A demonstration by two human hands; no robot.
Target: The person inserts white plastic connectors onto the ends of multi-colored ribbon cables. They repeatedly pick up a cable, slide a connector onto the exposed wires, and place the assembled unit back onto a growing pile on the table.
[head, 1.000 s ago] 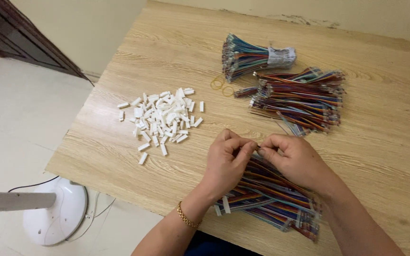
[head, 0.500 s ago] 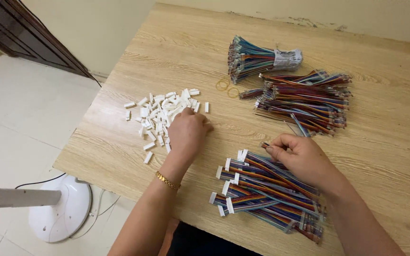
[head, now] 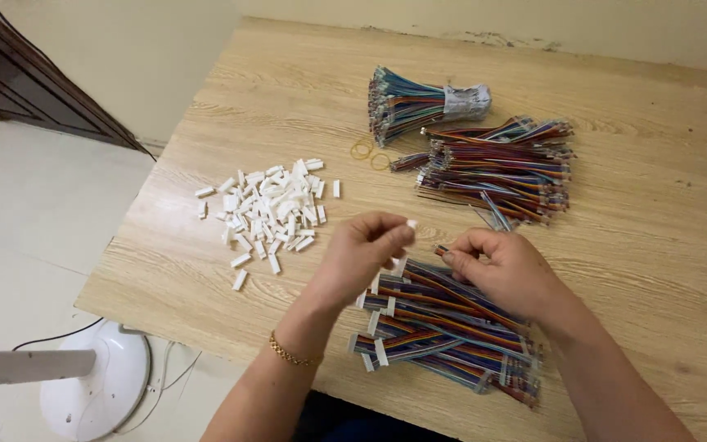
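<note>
A small white plastic connector housing (head: 411, 223) is being pinched in the left hand (head: 363, 255); a striped multicoloured ribbon wire (head: 442, 249) is being gripped by the closed right hand (head: 497, 266), above the finished bundle (head: 443, 331) (housings fitted). Misalignment is being risked: bent pins would probably follow from skewed insertion.

Bare counter (head: 648, 245) lies open along the right edge and far-left corner. White connector pile (head: 267, 209), wire bundles (head: 493, 160) and near-edge finished cables (head: 443, 327) block the middle.
</note>
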